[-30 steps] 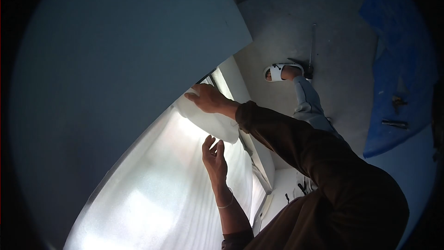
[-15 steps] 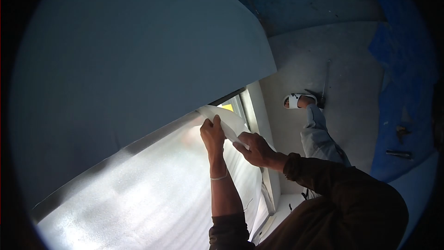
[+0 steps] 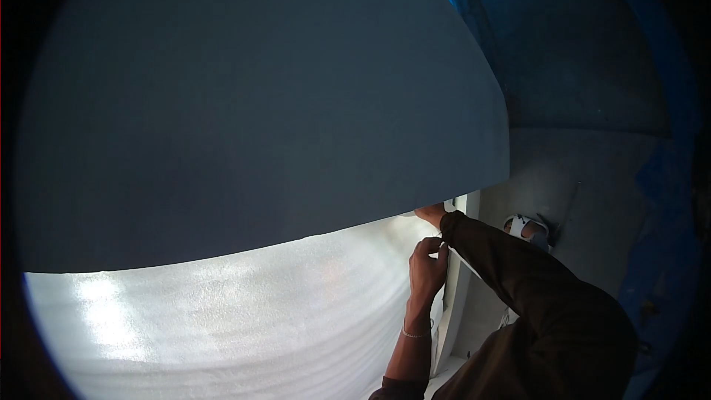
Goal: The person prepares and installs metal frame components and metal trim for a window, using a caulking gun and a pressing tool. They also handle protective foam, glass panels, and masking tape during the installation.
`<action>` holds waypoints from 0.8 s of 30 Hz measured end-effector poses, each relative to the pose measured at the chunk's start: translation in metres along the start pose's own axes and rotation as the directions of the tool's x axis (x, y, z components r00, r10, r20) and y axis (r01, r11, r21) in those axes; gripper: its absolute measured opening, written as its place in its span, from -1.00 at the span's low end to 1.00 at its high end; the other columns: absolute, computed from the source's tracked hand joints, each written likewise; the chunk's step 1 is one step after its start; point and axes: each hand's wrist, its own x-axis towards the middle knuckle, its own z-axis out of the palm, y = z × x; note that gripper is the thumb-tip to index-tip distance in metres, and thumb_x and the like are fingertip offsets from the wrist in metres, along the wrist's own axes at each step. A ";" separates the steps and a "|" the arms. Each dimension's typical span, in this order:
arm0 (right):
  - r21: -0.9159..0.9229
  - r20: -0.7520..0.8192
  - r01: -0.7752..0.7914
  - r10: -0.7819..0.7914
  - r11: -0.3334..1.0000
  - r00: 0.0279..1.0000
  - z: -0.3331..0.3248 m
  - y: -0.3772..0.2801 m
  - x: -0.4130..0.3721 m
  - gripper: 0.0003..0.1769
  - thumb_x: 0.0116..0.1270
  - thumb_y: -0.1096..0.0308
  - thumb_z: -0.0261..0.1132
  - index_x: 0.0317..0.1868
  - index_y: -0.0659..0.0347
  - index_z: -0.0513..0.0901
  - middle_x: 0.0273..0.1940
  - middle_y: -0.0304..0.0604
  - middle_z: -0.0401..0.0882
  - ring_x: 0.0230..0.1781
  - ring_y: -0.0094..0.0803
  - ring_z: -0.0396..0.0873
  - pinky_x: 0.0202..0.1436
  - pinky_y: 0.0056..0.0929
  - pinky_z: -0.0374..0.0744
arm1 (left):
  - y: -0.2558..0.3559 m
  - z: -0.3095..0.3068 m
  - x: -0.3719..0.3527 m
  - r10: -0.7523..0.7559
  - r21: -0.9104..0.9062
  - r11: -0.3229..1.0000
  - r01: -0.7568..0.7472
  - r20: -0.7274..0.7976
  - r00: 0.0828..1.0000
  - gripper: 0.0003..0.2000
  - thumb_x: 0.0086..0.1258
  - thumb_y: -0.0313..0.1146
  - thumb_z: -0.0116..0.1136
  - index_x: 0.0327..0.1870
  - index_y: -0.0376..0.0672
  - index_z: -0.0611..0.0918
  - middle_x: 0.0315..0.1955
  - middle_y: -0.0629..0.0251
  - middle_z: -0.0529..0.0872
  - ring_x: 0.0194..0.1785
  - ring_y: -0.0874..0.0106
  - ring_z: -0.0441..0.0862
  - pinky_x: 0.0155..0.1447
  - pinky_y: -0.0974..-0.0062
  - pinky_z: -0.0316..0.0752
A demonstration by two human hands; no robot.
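A thin, whitish translucent sheet (image 3: 244,311), like packing foam, spreads across the lower left, lit brightly from behind or below. At its upper right edge my left hand (image 3: 428,270), with a bracelet on the wrist, is closed in a pinch on the sheet's margin. Just above it, my right hand (image 3: 431,213) reaches to the sheet's far corner. The overhanging dark grey panel (image 3: 259,111) covers its fingers, so their grip is hidden.
A pale frame strip (image 3: 455,289) runs along the sheet's right side. Further right, a foot in a white sandal (image 3: 518,224) rests on the grey floor (image 3: 592,207). Blue sheeting (image 3: 648,252) lies at the far right.
Both hands have shifted right in the view. My right hand has passed above my left, its fingers going under the panel edge. The panel now fills more of the view.
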 end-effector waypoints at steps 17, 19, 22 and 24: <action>0.226 -0.158 -0.136 0.174 0.965 0.972 -0.089 -0.082 -0.142 -0.70 0.32 0.27 0.34 -0.40 0.38 0.59 -0.35 0.06 0.50 -0.31 0.06 0.56 -0.18 -0.10 0.51 | 0.054 -0.068 0.018 -0.322 -0.127 0.946 0.299 -0.258 0.911 -0.37 0.36 -0.01 0.27 0.15 -0.49 0.51 0.05 -0.26 0.65 0.10 -0.02 0.67 0.12 0.15 0.58; 0.246 -0.093 -0.053 0.078 0.968 0.993 -0.098 -0.080 -0.167 -0.71 0.34 0.28 0.32 -0.37 0.39 0.59 -0.33 0.02 0.48 -0.31 0.02 0.55 -0.18 -0.12 0.50 | 0.043 -0.051 0.036 -0.328 -0.078 0.945 0.319 -0.271 0.905 -0.30 0.31 0.10 0.25 0.04 -0.56 0.55 -0.12 -0.34 0.69 0.00 -0.09 0.70 0.07 0.12 0.57; 0.202 0.005 -0.031 0.030 0.979 1.000 -0.105 -0.078 -0.194 -0.73 0.35 0.29 0.32 -0.32 0.39 0.60 -0.30 0.01 0.47 -0.26 -0.01 0.55 -0.17 -0.14 0.50 | 0.019 -0.023 0.056 -0.311 -0.029 0.949 0.315 -0.268 0.912 -0.43 0.32 -0.03 0.21 -0.11 -0.58 0.60 -0.28 -0.35 0.71 -0.15 -0.09 0.73 -0.04 0.14 0.57; 0.235 0.142 -0.111 0.079 0.966 0.987 -0.119 -0.074 -0.187 -0.71 0.40 0.23 0.27 -0.26 0.37 0.61 -0.22 -0.02 0.51 -0.16 -0.04 0.56 -0.06 -0.18 0.52 | 0.005 -0.015 0.051 -0.251 -0.060 0.968 0.244 -0.320 0.914 -0.55 0.32 -0.16 0.14 -0.20 -0.55 0.62 -0.40 -0.27 0.71 -0.29 -0.08 0.72 -0.13 0.11 0.55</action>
